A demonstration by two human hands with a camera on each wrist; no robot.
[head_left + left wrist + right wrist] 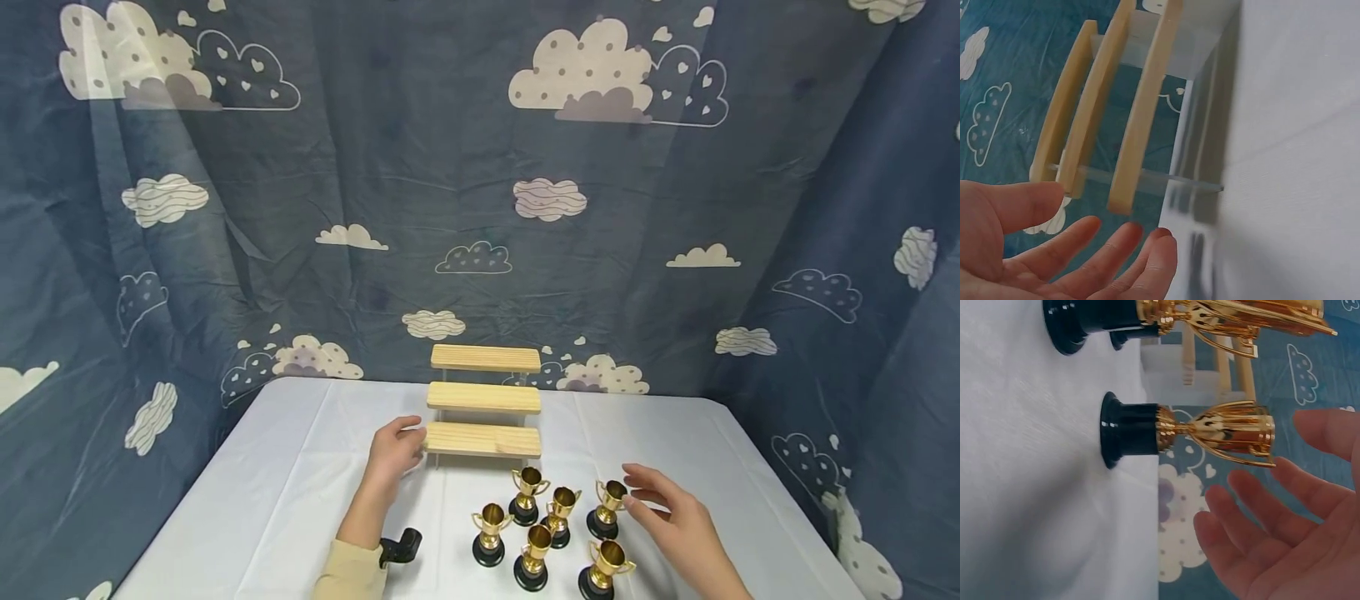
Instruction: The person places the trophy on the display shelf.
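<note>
My left hand [399, 450] is at the left end of the lowest wooden shelf [483, 440], its fingers loosely bent with nothing in them. In the left wrist view the fingertips [1125, 234] lie just past the ends of the three wooden boards. On the right, my right hand [675, 521] reaches beside a small gold trophy cup [611, 495] on a black base. Thumb and fingers stand apart around the cup's rim side in the right wrist view, with the trophy [1229, 430] upright on the table. Several similar trophies, among them one [491, 533], stand close by.
The three-step stand also has a middle board [483, 397] and a top board [486, 358], on clear side supports. A white cloth covers the table [300, 483]. Behind and at both sides hangs a dark blue curtain [420, 167] with cloud prints.
</note>
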